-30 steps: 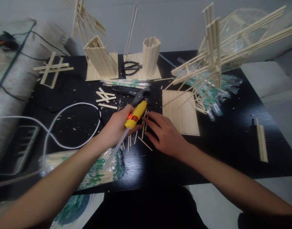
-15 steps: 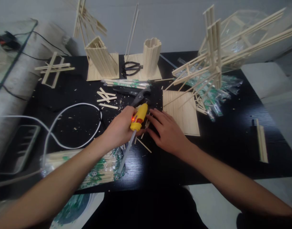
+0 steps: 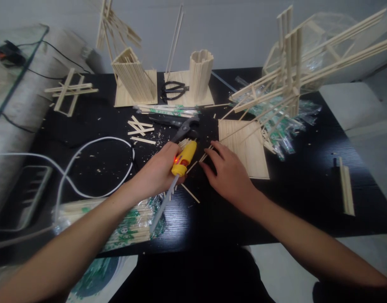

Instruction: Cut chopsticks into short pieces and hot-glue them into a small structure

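My left hand [image 3: 163, 168] is wrapped round a yellow glue gun [image 3: 184, 158] with a glowing red light; a long pale glue stick [image 3: 164, 204] juts from its back end. My right hand [image 3: 229, 172] is closed at the fingertips on thin wooden sticks [image 3: 206, 155], beside a flat wooden base [image 3: 244, 143]. A lattice of long sticks [image 3: 288, 94] rises from behind that base. Short loose sticks [image 3: 190, 192] lie below the glue gun. Beyond my left hand are dark-handled pliers [image 3: 184, 128], partly hidden.
Two stick towers, one slanted [image 3: 134, 78] and one upright [image 3: 201, 78], stand on bases at the back. Black scissors [image 3: 173, 90] lie between them. A white cable [image 3: 82, 151] loops at left, near packaged sticks [image 3: 130, 223]. More plastic wrappers [image 3: 281, 126] lie at right.
My right hand has moved to the right, away from the glue gun, with the thin sticks. The flat base and its lattice have shifted slightly right. The glue gun has barely moved.
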### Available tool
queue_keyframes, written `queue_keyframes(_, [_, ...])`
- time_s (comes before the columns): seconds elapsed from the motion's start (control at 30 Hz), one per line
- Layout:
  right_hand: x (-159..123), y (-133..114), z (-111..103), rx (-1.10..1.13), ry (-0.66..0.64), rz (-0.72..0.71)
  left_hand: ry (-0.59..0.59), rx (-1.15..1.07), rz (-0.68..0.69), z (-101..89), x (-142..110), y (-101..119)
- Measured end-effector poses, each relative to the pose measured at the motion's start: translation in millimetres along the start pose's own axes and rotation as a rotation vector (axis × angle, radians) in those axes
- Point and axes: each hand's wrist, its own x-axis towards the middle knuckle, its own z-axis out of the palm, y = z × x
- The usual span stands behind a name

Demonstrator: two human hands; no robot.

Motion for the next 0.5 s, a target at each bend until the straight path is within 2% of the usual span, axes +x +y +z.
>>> queue_keyframes(0.1, [0.4, 0.6, -1.1, -0.009, 0.003, -0.014, 0.019, 0.01, 0.004, 0.6, 0.5, -3.5])
queue_keyframes(0.33, [-4.5, -3.1, -4.5, 0.141, -0.132, -0.219, 0.069, 0.006, -0.077, -1.9, 1.3, -1.4])
queue_keyframes(0.5, [-7.3, -6.5, -3.3, 0.231, -0.168, -0.294, 0.072, -0.085, -0.084, -3.7, 0.3, -1.8])
